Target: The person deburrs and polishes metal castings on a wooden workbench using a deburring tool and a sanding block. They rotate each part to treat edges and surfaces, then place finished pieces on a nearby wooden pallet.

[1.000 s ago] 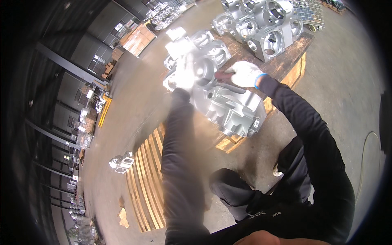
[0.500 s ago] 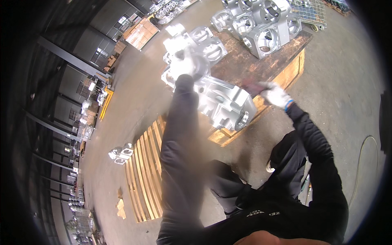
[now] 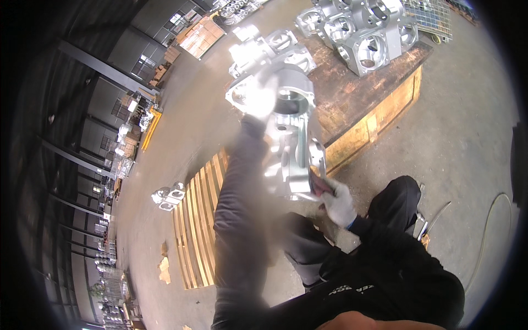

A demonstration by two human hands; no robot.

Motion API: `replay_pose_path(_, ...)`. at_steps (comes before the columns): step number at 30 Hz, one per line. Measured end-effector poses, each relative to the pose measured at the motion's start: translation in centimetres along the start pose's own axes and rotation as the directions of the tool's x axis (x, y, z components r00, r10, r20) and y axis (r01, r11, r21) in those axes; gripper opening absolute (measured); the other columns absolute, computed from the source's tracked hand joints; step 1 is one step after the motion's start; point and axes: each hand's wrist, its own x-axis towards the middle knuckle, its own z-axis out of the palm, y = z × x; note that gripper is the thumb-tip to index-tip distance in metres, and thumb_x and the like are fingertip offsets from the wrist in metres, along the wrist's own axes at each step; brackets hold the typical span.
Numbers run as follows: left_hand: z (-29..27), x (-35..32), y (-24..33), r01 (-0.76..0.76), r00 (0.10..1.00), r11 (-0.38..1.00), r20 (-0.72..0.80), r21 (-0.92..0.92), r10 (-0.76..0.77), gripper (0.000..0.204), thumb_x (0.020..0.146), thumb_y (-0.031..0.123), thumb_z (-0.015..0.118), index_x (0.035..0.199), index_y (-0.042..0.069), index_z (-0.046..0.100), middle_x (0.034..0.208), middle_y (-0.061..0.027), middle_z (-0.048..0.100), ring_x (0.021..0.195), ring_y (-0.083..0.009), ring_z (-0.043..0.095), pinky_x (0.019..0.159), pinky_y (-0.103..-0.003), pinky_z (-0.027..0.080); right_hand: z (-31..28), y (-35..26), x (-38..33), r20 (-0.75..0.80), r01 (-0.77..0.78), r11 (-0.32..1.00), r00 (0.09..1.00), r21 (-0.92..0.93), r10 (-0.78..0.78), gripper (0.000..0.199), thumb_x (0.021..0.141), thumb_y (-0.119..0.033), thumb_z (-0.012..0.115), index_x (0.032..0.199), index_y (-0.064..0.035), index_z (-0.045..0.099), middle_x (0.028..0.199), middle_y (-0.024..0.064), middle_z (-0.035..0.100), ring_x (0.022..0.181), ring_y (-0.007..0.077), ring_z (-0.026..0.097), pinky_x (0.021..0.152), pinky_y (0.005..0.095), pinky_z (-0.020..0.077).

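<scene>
1. Subject: one large silver housing casting [image 3: 291,165] in the centre of the frame. Its round bore lies toward the upper end and its ribbed body runs down toward the person's knees. It sits at the near end of a wooden worktop [image 3: 346,102]; the lower end appears to project past the edge. The contact beneath is hidden.

2. Right hand [image 3: 340,204]: in a pale glove, centre right of the lower frame, fingers closed around a dark red pad [image 3: 320,186]. The pad meets, or nearly meets, the casting's lower corner; exact contact cannot be confirmed. The hold leaves the pad's face turned to the metal, presumably so that it bears on the edge in place of the fingers.

3. Left hand [image 3: 262,100]: gloved, beside the bore, washed out by glare. Whether the fingers grip or lie flat cannot be told. Its position at the far end would, in my judgement, steady the part against pressure from the other end.

4. Stacked castings [image 3: 368,55], upper right, stand on the worktop's far end, apart from the part in hand, plausibly to leave working room. Smaller castings [image 3: 283,44] lie just beyond the left hand.

5. Floor: a slatted pallet [image 3: 199,225], lower left, with a small casting [image 3: 169,197] beside it.
</scene>
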Motion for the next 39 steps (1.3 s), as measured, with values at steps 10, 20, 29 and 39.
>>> replay_pose_path(10, -3.8, -0.2, -1.9, 0.01, 0.992, 1.0, 0.124, -0.019, -0.007, 0.041, 0.102, 0.015, 0.062, 0.139, -0.003, 0.063, 0.123, -0.013, 0.074, 0.109, -0.0191, 0.069, 0.099, -0.032, 0.053, 12.0, 2.7, 6.1, 0.162, 0.348, 0.822, 0.937, -0.451, -0.308, 0.057, 0.088, -0.006, 0.067, 0.145, -0.0065, 0.061, 0.127, 0.0167, 0.071, 0.1, 0.0383, 0.073, 0.088, 0.04, 0.0596)
replay_pose_path(20, -8.0, -11.6, -2.8, 0.023, 0.995, 0.871, -0.095, 0.491, 0.027, 0.049, 0.1, 0.032, 0.067, 0.142, 0.009, 0.06, 0.145, -0.0244, 0.055, 0.131, -0.0409, 0.056, 0.108, -0.048, 0.049, 4.9, 5.6, 16.6, 0.721, 0.703, -0.16, 0.678, -0.693, -0.145, 0.061, 0.076, -0.021, 0.075, 0.135, -0.006, 0.067, 0.133, 0.0107, 0.064, 0.109, 0.0303, 0.061, 0.089, 0.0413, 0.052)
replay_pose_path(29, -8.0, -20.1, -6.6, 0.369, 0.919, 0.882, -0.254, 0.291, -0.301, 0.04, 0.11, 0.036, 0.044, 0.122, 0.006, 0.067, 0.122, -0.0211, 0.068, 0.116, -0.0417, 0.063, 0.103, -0.049, 0.049, 12.0, 12.3, 14.4, 0.468, 0.574, 0.299, 0.808, -0.763, -0.358, 0.023, 0.09, -0.025, 0.072, 0.102, -0.0061, 0.072, 0.1, 0.0169, 0.073, 0.086, 0.0358, 0.071, 0.072, 0.0439, 0.0569)
replay_pose_path(39, -8.5, -19.8, -6.4, 0.389, 0.921, 0.841, -0.193, 0.375, -0.339, 0.045, 0.111, 0.038, 0.041, 0.127, 0.005, 0.067, 0.129, -0.0239, 0.066, 0.123, -0.043, 0.06, 0.108, -0.049, 0.045, 12.5, 7.5, 13.4, 0.608, 0.679, 0.224, 0.729, -0.699, -0.314, 0.034, 0.088, -0.012, 0.067, 0.121, -0.0057, 0.073, 0.104, 0.0107, 0.075, 0.088, 0.0274, 0.075, 0.078, 0.0388, 0.0606)
